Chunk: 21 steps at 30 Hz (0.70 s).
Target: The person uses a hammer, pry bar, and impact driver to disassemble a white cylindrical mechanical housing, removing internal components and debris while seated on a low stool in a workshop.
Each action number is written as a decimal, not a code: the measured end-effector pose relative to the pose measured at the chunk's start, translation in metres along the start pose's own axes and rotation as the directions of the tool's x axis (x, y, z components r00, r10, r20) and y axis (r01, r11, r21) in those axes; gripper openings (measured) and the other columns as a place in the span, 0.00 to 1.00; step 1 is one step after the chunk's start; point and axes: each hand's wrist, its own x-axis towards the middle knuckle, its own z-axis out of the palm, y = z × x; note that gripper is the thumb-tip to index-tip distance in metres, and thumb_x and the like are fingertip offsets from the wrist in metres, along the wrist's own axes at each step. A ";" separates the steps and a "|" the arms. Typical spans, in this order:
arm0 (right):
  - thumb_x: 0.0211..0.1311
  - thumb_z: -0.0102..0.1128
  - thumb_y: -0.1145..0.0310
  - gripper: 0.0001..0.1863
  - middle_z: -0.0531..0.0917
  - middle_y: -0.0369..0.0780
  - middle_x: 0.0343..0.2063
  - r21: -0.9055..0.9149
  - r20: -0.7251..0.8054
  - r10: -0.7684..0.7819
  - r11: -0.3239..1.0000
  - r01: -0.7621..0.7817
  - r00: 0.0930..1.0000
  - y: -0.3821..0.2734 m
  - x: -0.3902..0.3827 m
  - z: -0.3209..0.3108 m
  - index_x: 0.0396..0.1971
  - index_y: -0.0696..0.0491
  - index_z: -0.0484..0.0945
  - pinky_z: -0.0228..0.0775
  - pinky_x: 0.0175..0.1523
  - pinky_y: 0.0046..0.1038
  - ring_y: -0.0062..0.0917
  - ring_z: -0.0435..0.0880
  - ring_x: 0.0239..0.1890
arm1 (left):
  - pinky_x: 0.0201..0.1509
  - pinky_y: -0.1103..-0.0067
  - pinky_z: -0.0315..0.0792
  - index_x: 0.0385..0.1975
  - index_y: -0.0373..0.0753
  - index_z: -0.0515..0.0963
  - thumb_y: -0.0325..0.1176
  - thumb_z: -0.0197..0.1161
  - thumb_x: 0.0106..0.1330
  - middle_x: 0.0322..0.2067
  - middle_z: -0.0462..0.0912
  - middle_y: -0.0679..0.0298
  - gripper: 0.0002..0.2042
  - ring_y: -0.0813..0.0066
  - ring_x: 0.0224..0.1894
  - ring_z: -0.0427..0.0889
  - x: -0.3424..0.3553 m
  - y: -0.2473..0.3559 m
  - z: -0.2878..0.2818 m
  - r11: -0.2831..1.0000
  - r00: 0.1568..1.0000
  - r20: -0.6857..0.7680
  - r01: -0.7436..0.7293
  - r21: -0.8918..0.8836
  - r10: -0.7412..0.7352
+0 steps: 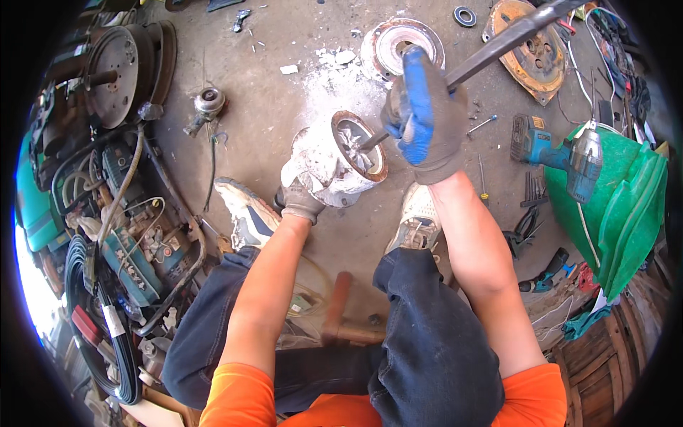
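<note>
Toward nine o'clock on my feed, engine machinery (134, 265) with hoses and frame tubing fills the edge. Opposite, at three, I have a rumpled green sheet (613, 213); a steel wheel (114, 75) stands at ten. Between one and two lies a rusty round plate (546, 65), and a long metal bar (509, 44) slants across my line to it. A teal power tool (578, 165) sits at half past two, overlapping the sheet. Just past twelve I see a pale flange (379, 48), with a bearing (464, 16) at one and white flakes (340, 71) toward twelve.

Just above centre, toward twelve, the casing (321, 158) lies between the shoes, up and right of the left hand (304, 202) and down and left of the right hand (429, 117). Both hands are gloved and apart: the right is clamped on the bar, whose lower end enters the casing's mouth; the left touches the casing's lower side, but its fingers are mostly hidden, so I cannot tell how firmly they close.

The casing is chalky white and rounded, its mouth tilted toward four, its rim brown with rust. Inside I make out jagged greyish pieces, probably broken, though the shadow blurs them.
</note>
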 end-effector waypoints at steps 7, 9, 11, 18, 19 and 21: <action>0.67 0.56 0.59 0.15 0.69 0.30 0.12 0.100 0.244 -0.122 0.990 0.100 0.962 -0.025 0.024 -0.021 0.22 0.49 0.70 0.56 0.14 0.20 0.13 0.65 0.11 | 0.60 0.70 0.68 0.54 0.48 0.76 0.53 0.54 0.61 0.53 0.79 0.64 0.24 0.65 0.56 0.76 0.003 0.003 0.006 1.000 1.000 -0.023 -0.008 -0.029 0.008; 0.66 0.58 0.58 0.18 0.68 0.29 0.10 -0.001 -0.079 0.009 1.000 -0.009 0.997 0.033 0.005 -0.007 0.18 0.48 0.70 0.56 0.15 0.20 0.13 0.66 0.10 | 0.60 0.70 0.68 0.54 0.49 0.76 0.53 0.54 0.61 0.52 0.80 0.64 0.24 0.66 0.56 0.76 -0.009 -0.009 0.019 0.995 0.997 -0.062 0.027 -0.096 -0.034; 0.72 0.46 0.57 0.21 0.61 0.31 0.07 -0.112 -0.038 0.112 0.987 -0.115 0.993 0.012 0.002 0.001 0.16 0.47 0.64 0.50 0.13 0.24 0.16 0.60 0.08 | 0.60 0.70 0.68 0.54 0.48 0.76 0.54 0.54 0.61 0.53 0.80 0.64 0.24 0.65 0.56 0.76 -0.009 -0.014 0.030 0.995 0.997 0.029 0.075 -0.067 -0.073; 0.68 0.56 0.59 0.18 0.69 0.30 0.10 -0.066 0.070 -0.341 0.936 0.345 0.938 -0.051 0.018 0.000 0.18 0.49 0.70 0.56 0.15 0.19 0.12 0.66 0.10 | 0.61 0.71 0.68 0.56 0.50 0.75 0.56 0.56 0.59 0.56 0.77 0.64 0.27 0.65 0.58 0.75 -0.013 -0.011 0.028 0.996 0.996 0.025 0.081 -0.037 -0.080; 0.68 0.56 0.60 0.18 0.68 0.30 0.09 -0.021 0.078 -0.233 0.972 0.235 0.969 -0.017 0.006 0.001 0.18 0.48 0.69 0.54 0.14 0.20 0.13 0.64 0.09 | 0.61 0.71 0.68 0.56 0.50 0.75 0.56 0.56 0.59 0.55 0.78 0.65 0.27 0.65 0.58 0.75 -0.011 -0.010 0.029 0.998 0.998 -0.029 0.056 -0.010 -0.056; 0.68 0.56 0.60 0.18 0.67 0.30 0.08 0.047 0.040 -0.044 0.998 0.042 0.998 0.006 0.001 -0.005 0.17 0.48 0.68 0.52 0.13 0.21 0.13 0.62 0.07 | 0.61 0.71 0.68 0.56 0.52 0.75 0.56 0.55 0.59 0.55 0.78 0.66 0.26 0.66 0.58 0.75 -0.006 -0.006 0.025 0.998 0.998 -0.025 0.051 -0.046 -0.052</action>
